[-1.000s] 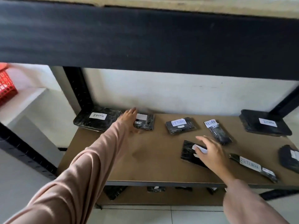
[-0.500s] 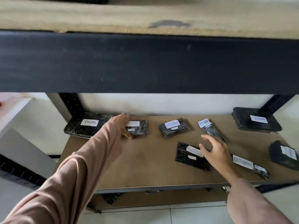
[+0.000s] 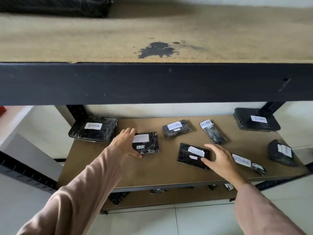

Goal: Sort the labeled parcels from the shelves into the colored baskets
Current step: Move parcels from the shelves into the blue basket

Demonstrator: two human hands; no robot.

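From the head view, a brown shelf board (image 3: pixel 162 168) in a black rack carries black wrapped parcels with white labels. The left hand (image 3: pixel 126 143) reaches in at the left edge of a small parcel (image 3: pixel 149 142) with a blank white label; its fingers lie along the parcel's upper left corner and its thumb (image 3: pixel 136 154) touches the lower left corner, so its grip is closing on the parcel, which lies flat on the board. The right hand (image 3: pixel 220 160) is spread open over the right end of a tilted flat parcel (image 3: pixel 193 155) near the middle front, thumb (image 3: pixel 207 161) resting on its right edge, fingers apart and not curled round it. Left of the left hand, at the back corner, lies a large parcel (image 3: pixel 93 128) marked "Return". Behind the two hands lie a parcel (image 3: pixel 177 128) marked "RETURN" and a narrow one (image 3: pixel 213 132), also marked "RETURN", slanting toward the front. Just right of the right hand a long thin parcel (image 3: pixel 249 164) marked "RETURN" lies near the front edge. At the back right corner sits a flat wide parcel (image 3: pixel 255 121), its label blurred, and a rounded parcel (image 3: pixel 281 152) lies at the right edge. Above, an upper board (image 3: pixel 152 31) shows a dark stain (image 3: pixel 157 50). Both sleeves (image 3: pixel 81 192) are pale pink. A lower shelf (image 3: pixel 169 195) holds more dark parcels, mostly hidden
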